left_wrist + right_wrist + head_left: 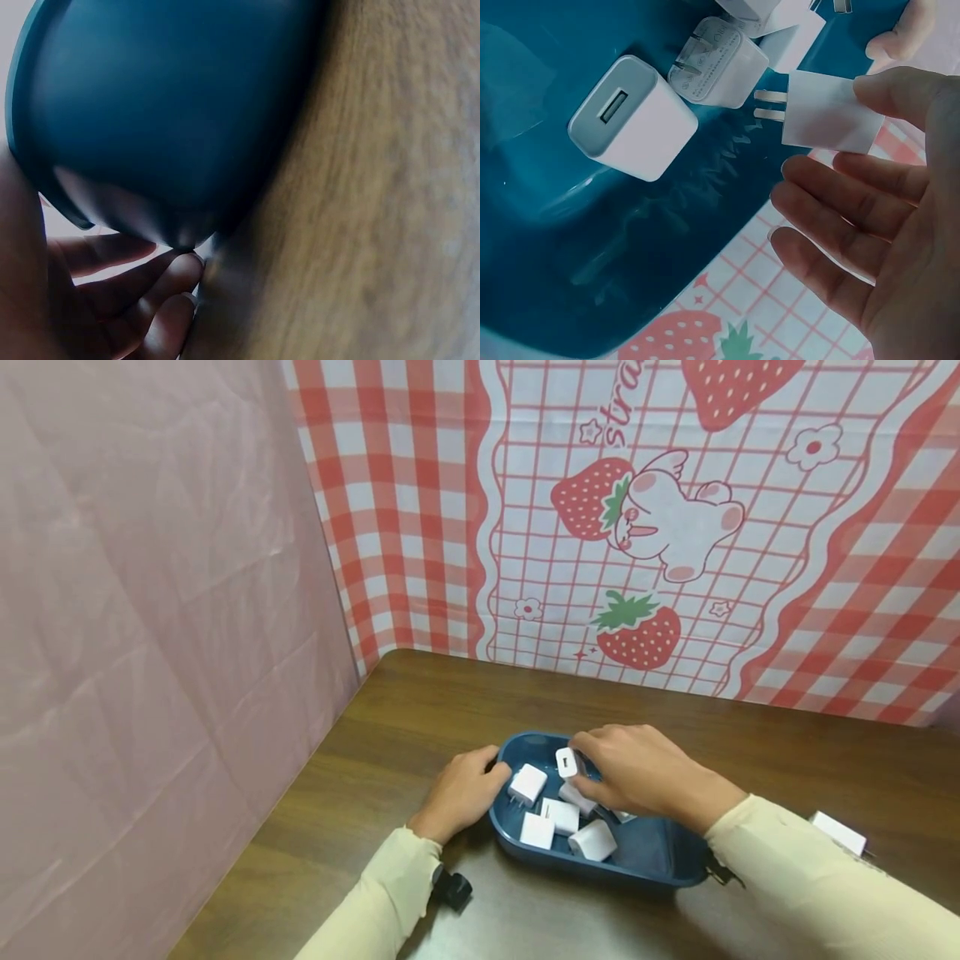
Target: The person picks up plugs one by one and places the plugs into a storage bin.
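A dark blue oblong tray [645, 878] on the wooden table holds several white USB charger plugs [592, 841]. Over its far side, my right hand [645, 772] pinches one white charger [829, 112] between thumb and index finger; its two metal prongs point over the tray, and the other fingers lie loosely beneath. My left hand [461, 789] grips the tray's left end, thumb at the rim and fingers along the outer wall [165, 112]. Part of the tray's right end is hidden behind my right forearm.
Another white charger [838, 833] lies on the table [375, 777], right of my right sleeve. A black wrist device [453, 888] sits by my left cuff. Behind the table hangs a red and white strawberry cloth [525, 568]; a pale pink cloth [150, 610] covers the left side.
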Demonstrator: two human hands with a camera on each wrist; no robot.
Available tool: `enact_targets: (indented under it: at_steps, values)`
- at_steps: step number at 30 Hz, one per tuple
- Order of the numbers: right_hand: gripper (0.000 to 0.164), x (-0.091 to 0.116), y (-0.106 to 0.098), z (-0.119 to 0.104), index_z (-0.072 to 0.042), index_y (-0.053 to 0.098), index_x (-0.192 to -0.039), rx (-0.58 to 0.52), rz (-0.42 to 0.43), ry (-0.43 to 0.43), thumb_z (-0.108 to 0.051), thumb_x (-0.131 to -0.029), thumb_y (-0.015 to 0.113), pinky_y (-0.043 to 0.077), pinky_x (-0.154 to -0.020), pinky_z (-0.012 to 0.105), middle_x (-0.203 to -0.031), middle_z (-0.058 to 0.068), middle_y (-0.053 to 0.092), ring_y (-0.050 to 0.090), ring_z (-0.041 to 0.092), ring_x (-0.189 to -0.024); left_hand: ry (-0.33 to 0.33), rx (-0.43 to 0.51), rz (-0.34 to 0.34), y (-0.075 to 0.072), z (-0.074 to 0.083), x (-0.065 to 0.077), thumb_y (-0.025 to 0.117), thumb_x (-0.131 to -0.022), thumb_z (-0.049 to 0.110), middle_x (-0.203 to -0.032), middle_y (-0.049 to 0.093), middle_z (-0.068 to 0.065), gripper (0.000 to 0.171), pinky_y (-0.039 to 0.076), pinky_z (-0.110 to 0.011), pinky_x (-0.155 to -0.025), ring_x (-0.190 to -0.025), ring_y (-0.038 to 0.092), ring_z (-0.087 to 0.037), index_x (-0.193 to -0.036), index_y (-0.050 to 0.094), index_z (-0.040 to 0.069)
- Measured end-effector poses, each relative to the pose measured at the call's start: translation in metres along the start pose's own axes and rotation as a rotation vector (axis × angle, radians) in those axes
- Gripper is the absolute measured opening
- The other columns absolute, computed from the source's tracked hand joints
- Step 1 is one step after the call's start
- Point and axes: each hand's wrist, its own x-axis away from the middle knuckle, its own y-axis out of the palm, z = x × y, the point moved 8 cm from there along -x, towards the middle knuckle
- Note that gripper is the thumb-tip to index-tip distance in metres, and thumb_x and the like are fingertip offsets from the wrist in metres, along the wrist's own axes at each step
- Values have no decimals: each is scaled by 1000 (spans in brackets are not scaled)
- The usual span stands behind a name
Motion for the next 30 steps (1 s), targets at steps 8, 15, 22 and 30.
enact_targets:
  at_steps: [8, 15, 22, 30]
  values:
    - [42, -4, 4, 2, -11, 68, -114, -5, -28, 29, -43, -88, 72, 52, -60, 28, -94, 2, 72, 53, 6, -63, -9, 5, -3, 1, 0, 0, 48, -96, 36, -131, 64, -3, 47, 44, -48, -101, -115, 60, -22, -135, 63, 12]
    - [47, -6, 4, 0, -8, 68, -122, 2, -33, 31, -43, -90, 71, 56, -66, 33, -106, 6, 73, 61, 9, -69, -6, 2, -5, 1, 0, -1, 47, -97, 36, -129, 65, -2, 46, 45, -48, -99, -111, 61, -20, -134, 64, 13]
    - [41, -3, 2, -2, -11, 70, -120, 1, -26, 20, -40, -90, 71, 56, -64, 31, -107, 5, 73, 61, 8, -69, -20, 12, -17, 1, 2, 1, 47, -98, 36, -131, 64, -3, 47, 44, -48, -101, -112, 60, -20, -136, 62, 13]
    - [37, 4, -3, 1, -12, 71, -117, 2, -19, 15, -38, -91, 70, 54, -62, 31, -106, 4, 73, 57, 5, -66, -16, 10, -11, 2, 0, 0, 47, -98, 35, -128, 66, -2, 45, 46, -48, -98, -105, 61, -19, -134, 64, 13]
